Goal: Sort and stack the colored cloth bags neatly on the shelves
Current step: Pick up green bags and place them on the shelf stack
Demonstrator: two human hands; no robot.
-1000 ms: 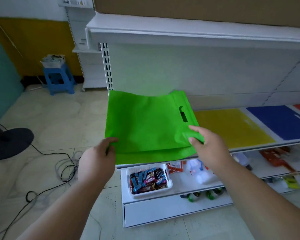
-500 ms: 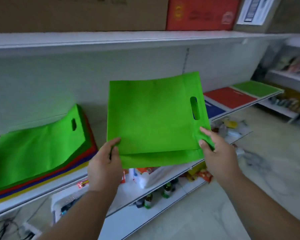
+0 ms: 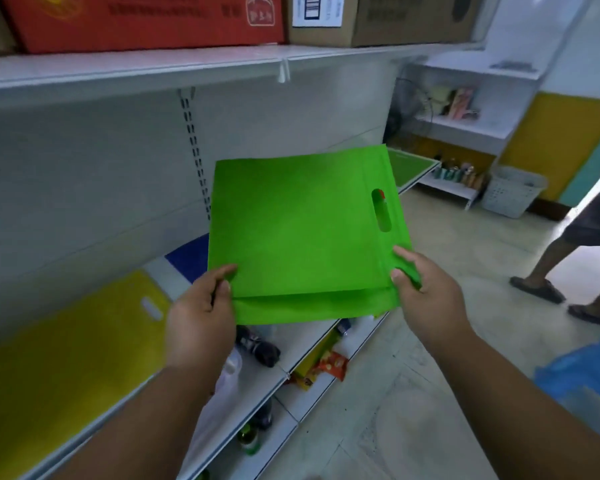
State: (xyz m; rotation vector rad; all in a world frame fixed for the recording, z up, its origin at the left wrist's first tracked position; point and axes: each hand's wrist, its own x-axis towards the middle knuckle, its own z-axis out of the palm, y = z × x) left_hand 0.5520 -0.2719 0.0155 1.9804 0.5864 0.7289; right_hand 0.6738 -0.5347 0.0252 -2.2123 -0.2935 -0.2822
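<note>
Currently, the green cloth bags [image 3: 302,230] are held flat in the air in front of the middle shelf [image 3: 278,372], above its front edge. Two layers show at the near edge, so this appears to be two bags, one offset on the other.

Grip state: the left hand [image 3: 201,320] pinches the near left corner, thumb on top and fingers beneath. The right hand [image 3: 426,292] pinches the near right corner just below the die-cut handle slot [image 3: 381,211], thumb on top. Both hands hold fabric; neither is free.

Position relative to the grip: the bags extend away from both hands toward the shelf back panel, so all support is at the near edge and the far edge is unsupported.

Likely faults:
- The far edge may droop or fold on landing, because the fabric is thin and held only at two corners.
- The two layers may slide apart, since they are already misaligned.
- The bags may be set on the wrong colour. A yellow bag [image 3: 66,368] and a blue bag [image 3: 189,258] lie directly below; the green pile [image 3: 409,166] lies well apart, farther along to the right.
- A person [image 3: 582,251] is walking nearby on the right and may obstruct that path.
</note>
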